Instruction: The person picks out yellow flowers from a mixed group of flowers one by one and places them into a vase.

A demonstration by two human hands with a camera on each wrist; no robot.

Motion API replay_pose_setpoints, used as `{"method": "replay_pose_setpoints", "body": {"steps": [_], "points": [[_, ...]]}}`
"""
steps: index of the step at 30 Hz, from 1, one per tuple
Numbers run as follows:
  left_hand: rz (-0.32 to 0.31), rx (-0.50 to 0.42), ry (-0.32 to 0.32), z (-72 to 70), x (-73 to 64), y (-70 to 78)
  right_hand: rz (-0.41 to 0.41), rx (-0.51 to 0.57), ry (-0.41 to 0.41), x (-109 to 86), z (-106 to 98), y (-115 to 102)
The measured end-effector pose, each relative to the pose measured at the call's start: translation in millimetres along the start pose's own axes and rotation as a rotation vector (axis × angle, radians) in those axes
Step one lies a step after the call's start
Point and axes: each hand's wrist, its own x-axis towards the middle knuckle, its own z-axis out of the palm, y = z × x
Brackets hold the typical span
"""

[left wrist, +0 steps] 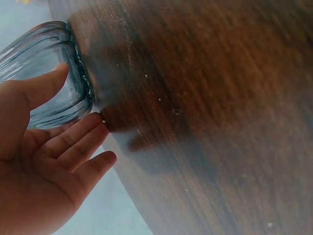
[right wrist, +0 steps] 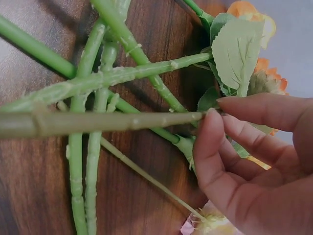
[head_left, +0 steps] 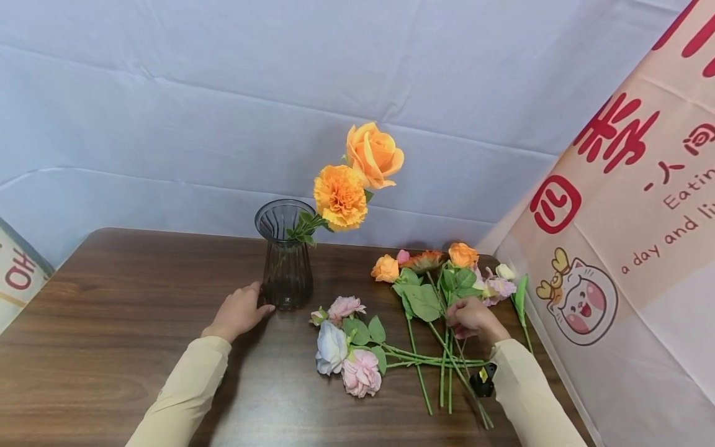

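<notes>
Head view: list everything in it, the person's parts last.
Vase: one, smoky grey, left of centre
Vase flowers: two, orange, leaning right
Front blooms: three plus bud, pink and pale blue, right of vase
Other loose flowers: several overlapping, mainly orange and lilac, farther right
Stems and leaves: many, green, right
Table: one, brown, below
Backdrop: one, pale blue, behind
Banner: one, pinkish with red writing, right
Sign: one, whitish, left edge
Unclear object: one, black, lower right
Sleeves: two, cream, bottom
Left hand: one, bare, beside vase base
Right hand: one, bare, pinching an olive stem
</notes>
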Motion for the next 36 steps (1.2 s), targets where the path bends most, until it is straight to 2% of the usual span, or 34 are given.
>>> {"method": "replay_pose_setpoints", "body": {"steps": [14,36], "points": [[-0.019,0.0,-0.016,-2.5,-0.3,2.5,0.019,0.006,-0.014,1.2,-1,-5],[-0.017,0.008,-0.008,-0.4,-1.0,1.3,-0.011,0.016,-0.119,-1.5,-6,-12]]}}
